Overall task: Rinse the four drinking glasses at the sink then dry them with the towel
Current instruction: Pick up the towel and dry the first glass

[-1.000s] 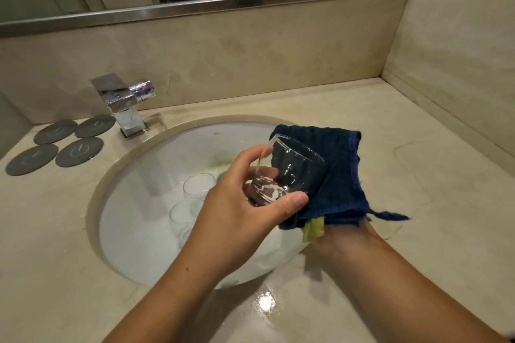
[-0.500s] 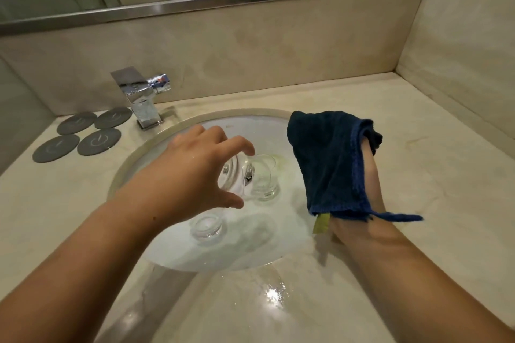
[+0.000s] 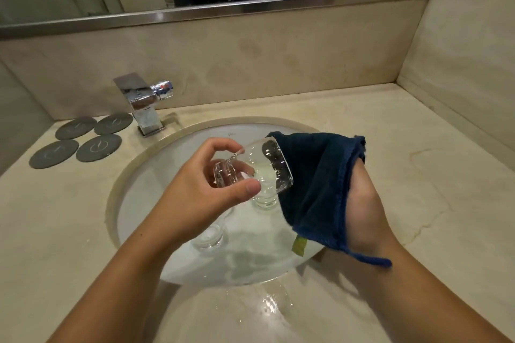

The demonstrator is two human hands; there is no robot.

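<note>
One glass (image 3: 252,168) lies sideways above the sink (image 3: 156,164), long axis left-right, mouth facing right against the towel (image 3: 315,175) draped over the right hand (image 3: 365,203), whose fingers are hidden, so I cannot tell their state. The left hand (image 3: 200,198) pinches its base; if the base is wet, a slip could drop it onto the two glasses (image 3: 264,199) below.
</note>
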